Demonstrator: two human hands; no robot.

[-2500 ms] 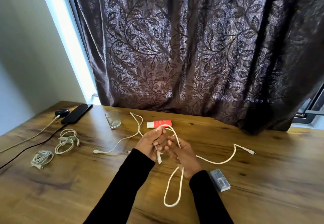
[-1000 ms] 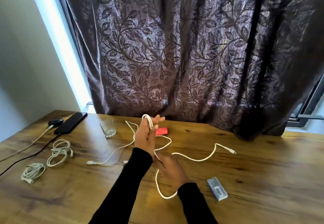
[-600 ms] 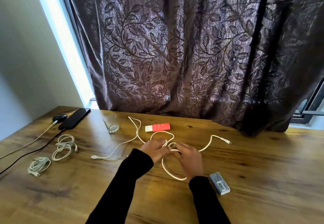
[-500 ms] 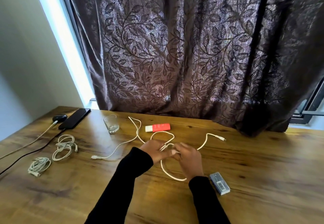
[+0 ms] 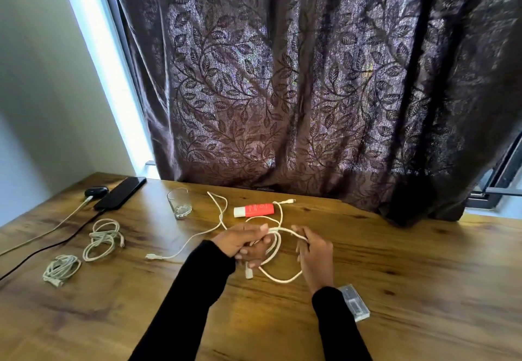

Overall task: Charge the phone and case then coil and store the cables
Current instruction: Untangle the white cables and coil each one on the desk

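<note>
My left hand [image 5: 243, 240] grips loops of a white cable [image 5: 278, 277] above the wooden table [image 5: 423, 276]; one plug hangs just below its fingers. My right hand [image 5: 315, 249] pinches the same cable a little to the right. The cable's free end lies by the red tube [image 5: 254, 209]. At the far left a black phone [image 5: 120, 193] and a dark earbud case [image 5: 96, 191] lie with cables plugged in. Two coiled white cables [image 5: 103, 238] [image 5: 60, 269] rest at the left. Another loose white cable [image 5: 197, 235] runs behind my left hand.
A small glass [image 5: 178, 202] stands behind the loose cable. A clear plastic box [image 5: 354, 302] lies beside my right sleeve. A dark leaf-patterned curtain [image 5: 282, 92] hangs along the table's far edge. A black lead [image 5: 42, 250] trails off the left edge.
The cable's free end has been drawn in from the right to beside the red tube. More loops sit in my left hand, and my right hand has shifted right along the cable.
</note>
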